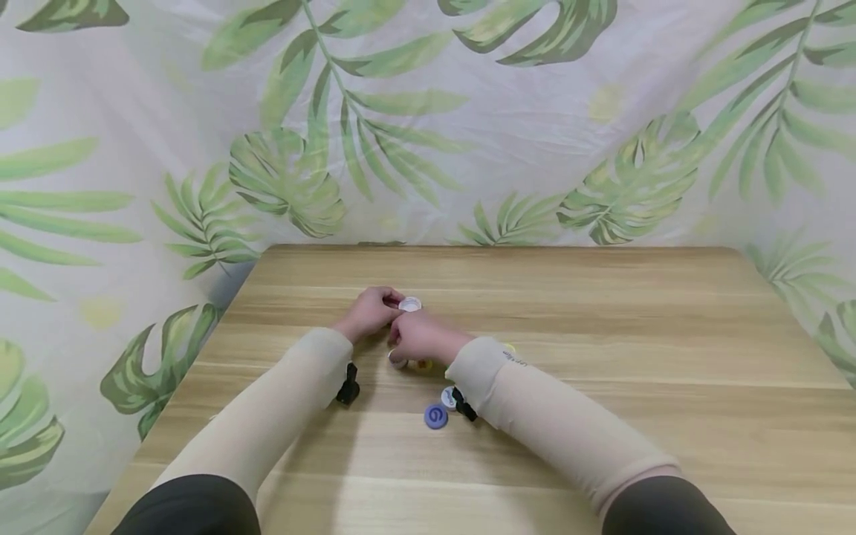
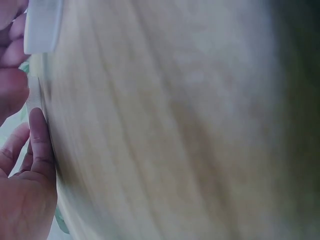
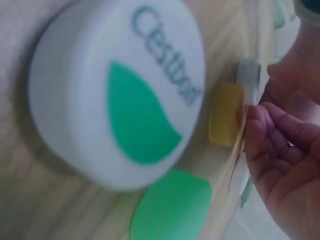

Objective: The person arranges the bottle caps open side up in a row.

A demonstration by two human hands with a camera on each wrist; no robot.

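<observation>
A white bottle cap lies on the far left part of the table between both hands. My left hand pinches it from the left with thumb and fingers. From the right, my right hand reaches in with curled fingers against the cap's near side. Its fingertips are partly hidden, and the two hands nearly meet. Just below the right hand sit a second white cap and a yellow cap. In the right wrist view, a white cap lettered "C'estbon" and a green cap are close by.
A blue cap and a white cap lie nearer on the wood-grain table. A yellow cap shows behind the right sleeve. Leaf-patterned cloth hangs beyond the table's far edge.
</observation>
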